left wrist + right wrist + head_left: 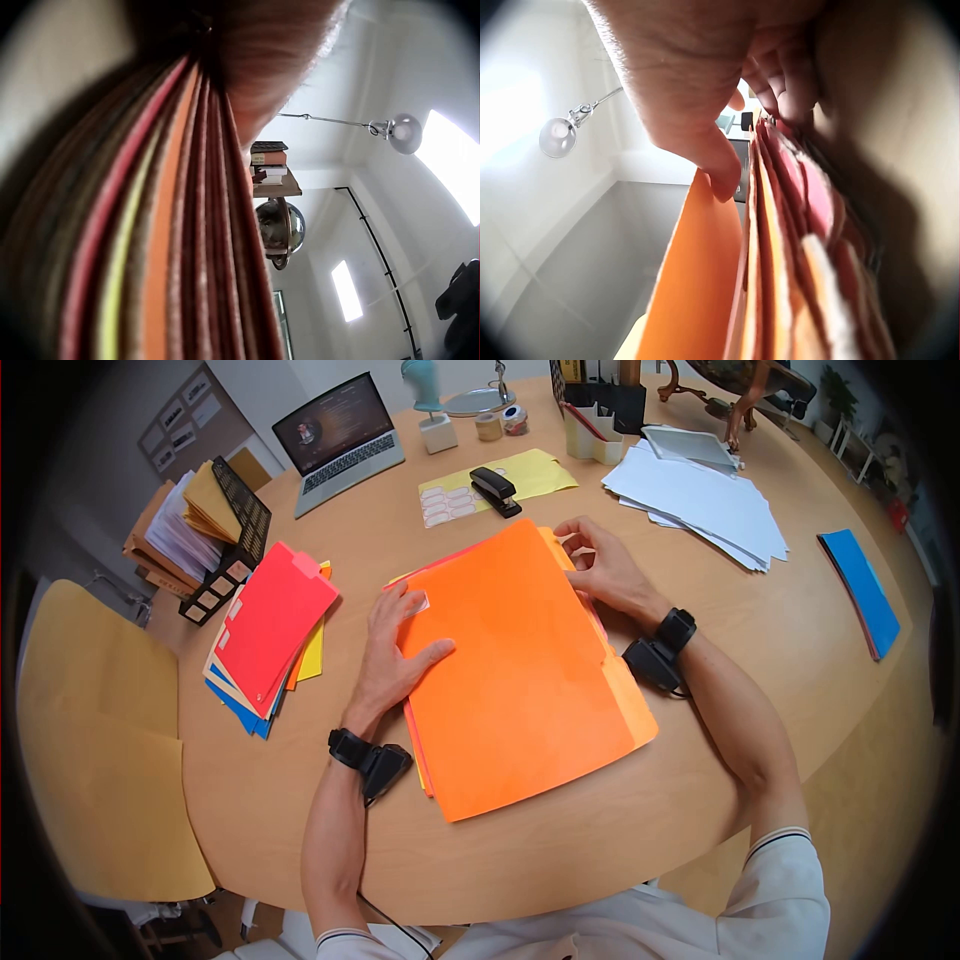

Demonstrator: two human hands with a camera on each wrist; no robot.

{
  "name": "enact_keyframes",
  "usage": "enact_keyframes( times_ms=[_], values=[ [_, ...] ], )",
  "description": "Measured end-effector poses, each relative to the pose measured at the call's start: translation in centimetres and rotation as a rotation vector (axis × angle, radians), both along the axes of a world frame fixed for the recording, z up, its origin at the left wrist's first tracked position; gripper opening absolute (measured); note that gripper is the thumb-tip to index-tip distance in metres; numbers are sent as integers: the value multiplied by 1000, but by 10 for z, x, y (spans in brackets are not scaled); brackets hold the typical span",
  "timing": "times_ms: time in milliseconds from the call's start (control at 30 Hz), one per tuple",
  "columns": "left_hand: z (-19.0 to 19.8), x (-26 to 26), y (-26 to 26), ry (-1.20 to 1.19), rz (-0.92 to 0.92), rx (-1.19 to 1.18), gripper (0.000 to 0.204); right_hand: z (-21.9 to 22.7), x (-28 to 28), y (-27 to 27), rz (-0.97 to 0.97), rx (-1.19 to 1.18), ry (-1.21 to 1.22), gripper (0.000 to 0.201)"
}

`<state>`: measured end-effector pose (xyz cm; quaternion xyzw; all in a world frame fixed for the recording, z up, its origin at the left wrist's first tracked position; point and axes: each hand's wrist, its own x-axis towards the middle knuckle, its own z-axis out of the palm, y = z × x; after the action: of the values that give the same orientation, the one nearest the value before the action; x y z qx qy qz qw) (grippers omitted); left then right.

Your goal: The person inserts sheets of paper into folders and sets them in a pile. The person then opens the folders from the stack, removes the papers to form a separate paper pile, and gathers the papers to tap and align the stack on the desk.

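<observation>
Head view, folders: The orange folder (520, 690) lies on top of a stack in the centre of the frame, flat on the desk (250, 790).
Head view, left hand: The left hand (390, 660) rests at the stack's left edge, thumb spread wide from the fingers, fingertips beside a white label (420, 603).
Head view, right hand: The right hand (615, 570) is at the upper right edge, with bent fingers; from here I cannot tell what they pinch.
Head view, around: A red folder pile (277, 615) lies at left, a black stapler (495, 492) above the stack, white papers (700, 500) at upper right.
Left wrist view, edges: Here the many folder edges (157, 255) show in layers, red, yellow and orange, which the head view mostly covers; the fingertips are hidden.
Right wrist view, gap: The thumb touches the orange cover, which stands apart from the layers beside it; the head view does not show this gap. If there is a pinch, I cannot tell.
Right wrist view, risk: The layers look uneven, so a one-sided pull could make the stack slide or bend a tab.
</observation>
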<state>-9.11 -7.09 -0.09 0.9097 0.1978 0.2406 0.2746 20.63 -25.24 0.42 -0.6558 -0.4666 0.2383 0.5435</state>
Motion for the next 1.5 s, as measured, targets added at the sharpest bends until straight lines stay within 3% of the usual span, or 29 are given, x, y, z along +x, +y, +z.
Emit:
enact_keyframes(
  times_ms=[433,767,867,933,967,1067,1133,1167,1233,1333,1500],
  values=[
    [0,0,1,-56,5,5,66,-8,2,5,7,38,-120,57],
    [-1,3,2,-176,7,-147,67,12,-14,-1,-24,-14,-14,62],
    [0,2,1,-182,7,-159,68,16,-16,-2,-109,7,-192,57],
    [0,2,1,-182,12,-151,68,15,-14,1,-95,196,-432,51],
    [-1,2,2,-185,7,-149,68,17,-14,0,-94,196,-432,51],
    [-2,2,3,-193,1,-148,67,30,-13,-4,37,161,-328,43],
    [-3,2,3,-196,2,-150,66,38,-12,-5,334,8,-126,43],
    [-3,2,3,-191,-1,-126,61,42,-15,-6,334,8,-125,43],
    [-4,2,3,-185,-2,-101,57,45,-27,-9,550,99,178,52],
    [-5,1,5,-217,16,-208,50,33,-39,-4,513,138,129,63],
    [-2,1,3,-365,11,-389,59,40,-52,-6,573,64,65,67]
  ],
)
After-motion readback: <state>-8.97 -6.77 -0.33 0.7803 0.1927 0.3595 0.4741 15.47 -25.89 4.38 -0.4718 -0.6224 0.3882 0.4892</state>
